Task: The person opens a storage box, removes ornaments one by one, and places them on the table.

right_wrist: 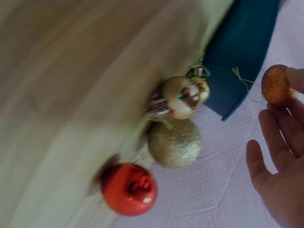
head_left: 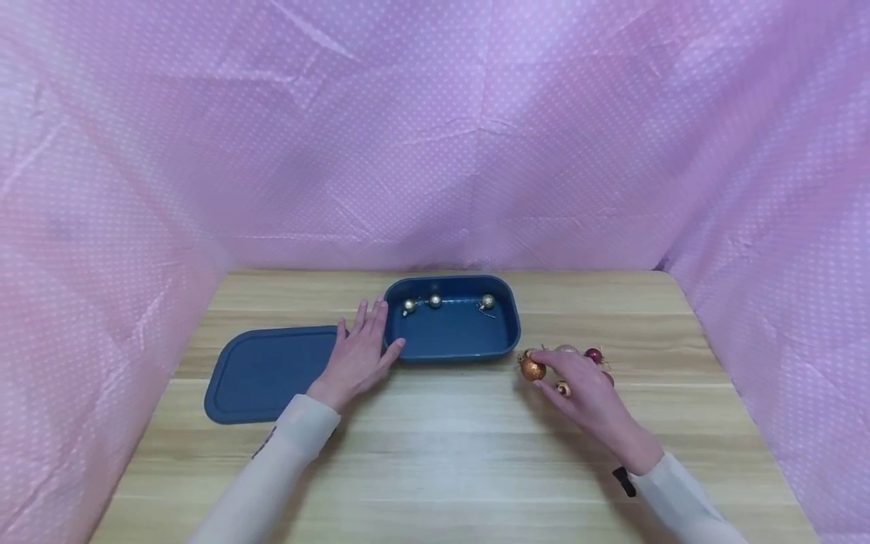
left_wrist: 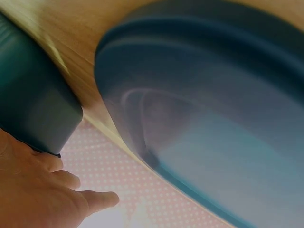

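Copper glitter bauble sits pinched between thumb and fingers of the right hand, near other baubles and just outside the near right corner of the open blue box. Left hand, fingers spread, touches the box's left wall beside the blue lid. Wood-grain tabletop stretches between both hands; pink polka-dot fabric walls the far edge and both sides.

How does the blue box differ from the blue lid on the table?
The box is deep, with raised walls; the lid is flat and low. The box holds three small gold baubles; the lid shows none. Both are dark blue with rounded corners.
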Demonstrator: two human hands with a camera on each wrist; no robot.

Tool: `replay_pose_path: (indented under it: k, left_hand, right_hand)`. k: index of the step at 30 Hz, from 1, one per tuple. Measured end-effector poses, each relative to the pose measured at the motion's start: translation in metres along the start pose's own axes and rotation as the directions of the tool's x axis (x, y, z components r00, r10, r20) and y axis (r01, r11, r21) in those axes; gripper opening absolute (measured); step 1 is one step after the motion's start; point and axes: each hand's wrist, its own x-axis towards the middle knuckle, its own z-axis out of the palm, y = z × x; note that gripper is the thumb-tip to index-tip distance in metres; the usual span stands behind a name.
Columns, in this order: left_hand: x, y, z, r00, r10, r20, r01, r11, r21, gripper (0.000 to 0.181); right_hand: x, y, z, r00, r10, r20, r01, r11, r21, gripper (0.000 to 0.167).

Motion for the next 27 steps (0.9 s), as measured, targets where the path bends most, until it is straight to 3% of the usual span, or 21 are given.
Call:
replay_pose_path:
  k: [12,27]
  left_hand:
    - [0.001,0.0,-0.001,1.0,0.002,0.014,-0.002,1.0,0.008,0.084]
    - [0.001,0.001,-0.001,1.0,0.008,0.002,-0.008,1.0,0.005,0.084]
  right_hand:
    - [-0.016,0.011,0.001,0.995,-0.023,0.096,0.028,0.998,-0.055,0.047]
    - [-0.024,0.018,0.004,0.99,-0.017,0.143,0.028,0.996,-0.081,0.043]
